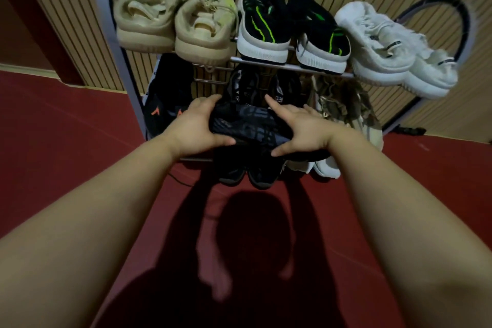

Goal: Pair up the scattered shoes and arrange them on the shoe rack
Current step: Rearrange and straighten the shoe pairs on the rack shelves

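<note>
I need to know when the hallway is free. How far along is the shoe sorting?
Top shelf looks done: beige pair, black-and-green pair, white pair. Both hands, left hand and right hand, grip dark shoes at the middle shelf. Whether shoes remain elsewhere isn't visible.

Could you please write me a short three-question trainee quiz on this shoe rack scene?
1. True or false: the top shelf carries three pairs of shoes.
2. Multiple choice: what do both hands hold? A) a white shoe B) the dark patterned shoe C) a beige shoe
3. Fill in: the top pair with green stripes sits ____ the beige and white pairs.

Key
1. True: beige pair, black-and-green pair, white pair.
2. B: the left hand and right hand have a grip on the dark patterned shoe.
3. between
</note>
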A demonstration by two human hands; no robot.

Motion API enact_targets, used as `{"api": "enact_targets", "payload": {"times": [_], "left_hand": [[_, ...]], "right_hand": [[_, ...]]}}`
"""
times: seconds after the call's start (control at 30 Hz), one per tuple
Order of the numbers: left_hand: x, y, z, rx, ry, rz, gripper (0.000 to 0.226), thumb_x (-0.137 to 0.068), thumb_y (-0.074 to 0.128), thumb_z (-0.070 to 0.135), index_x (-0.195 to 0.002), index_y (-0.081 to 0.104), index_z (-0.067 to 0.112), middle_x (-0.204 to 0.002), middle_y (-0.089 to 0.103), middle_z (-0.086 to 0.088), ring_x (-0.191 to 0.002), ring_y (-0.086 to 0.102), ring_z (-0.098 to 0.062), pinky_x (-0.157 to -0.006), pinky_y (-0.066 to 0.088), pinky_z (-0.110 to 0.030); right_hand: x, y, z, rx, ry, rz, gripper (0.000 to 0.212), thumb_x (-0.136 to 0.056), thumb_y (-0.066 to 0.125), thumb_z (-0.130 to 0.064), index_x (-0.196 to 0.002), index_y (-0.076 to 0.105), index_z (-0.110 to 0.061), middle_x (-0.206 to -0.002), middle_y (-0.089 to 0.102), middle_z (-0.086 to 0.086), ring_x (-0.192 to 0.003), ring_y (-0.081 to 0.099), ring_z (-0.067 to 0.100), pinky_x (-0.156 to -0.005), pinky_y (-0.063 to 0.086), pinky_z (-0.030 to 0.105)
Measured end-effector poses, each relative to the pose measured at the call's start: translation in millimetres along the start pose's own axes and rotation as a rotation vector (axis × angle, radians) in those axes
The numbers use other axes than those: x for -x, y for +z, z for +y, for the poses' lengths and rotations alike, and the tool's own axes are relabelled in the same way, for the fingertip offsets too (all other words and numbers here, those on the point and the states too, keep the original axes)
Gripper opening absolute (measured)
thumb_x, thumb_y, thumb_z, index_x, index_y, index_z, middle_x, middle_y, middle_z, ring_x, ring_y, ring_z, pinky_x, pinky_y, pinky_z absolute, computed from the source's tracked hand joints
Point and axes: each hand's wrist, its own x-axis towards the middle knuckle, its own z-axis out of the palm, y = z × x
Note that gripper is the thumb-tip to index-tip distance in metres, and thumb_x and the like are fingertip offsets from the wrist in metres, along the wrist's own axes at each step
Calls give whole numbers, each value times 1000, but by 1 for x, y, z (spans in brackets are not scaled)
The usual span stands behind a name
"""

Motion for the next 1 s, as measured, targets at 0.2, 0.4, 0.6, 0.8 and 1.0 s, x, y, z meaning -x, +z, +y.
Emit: {"api": "enact_targets", "payload": {"times": [0.2, 0.4, 0.6, 0.8, 1.0], "left_hand": [[-7, 3, -8, -220, 62, -12, 108, -64, 81, 43, -150, 19, 23, -142, 40, -11, -133, 36, -29, -111, 31, -39], [2, -4, 2, -365, 17, 149, 101, -61, 75, 60, -144, 33, 22, -126, 43, -13, -120, 38, -32, -103, 34, -39], [9, 17, 12, -326, -261, 214, 95, -62, 71, 66, -136, 40, 14, -132, 42, -15, -125, 36, -33, -102, 35, -40], [4, 8, -3, -231, -165, -7, 112, -62, 76, 59, -149, 18, 21, -144, 33, -14, -134, 27, -33, -112, 23, -38], [6, -8, -15, -46, -122, -152, 112, -50, 82, 51, -145, 29, 23, -141, 42, -10, -132, 34, -29, -114, 27, -40]], "right_hand": [[-3, 9, -5, 56, -51, 108, 120, -71, 73, -55, -149, -15, -32, -150, 26, 7, -138, 24, 28, -114, 14, 40], [-7, -14, -11, 228, -145, 271, 109, -77, 70, -41, -150, -10, -29, -150, 28, 3, -140, 20, 22, -114, 5, 46], [-24, 14, -30, -8, 174, 276, 96, -84, 61, -31, -151, -9, -29, -157, 11, 11, -145, 4, 27, -115, 2, 48], [1, 47, -31, -337, 414, 451, 101, -85, 63, -41, -148, -15, -34, -158, -11, 13, -146, -8, 29, -116, 4, 46], [8, 72, -66, -649, 547, 523, 83, -90, 53, -47, -151, -3, -33, -153, 13, 11, -141, 14, 30, -111, 16, 45]]}}
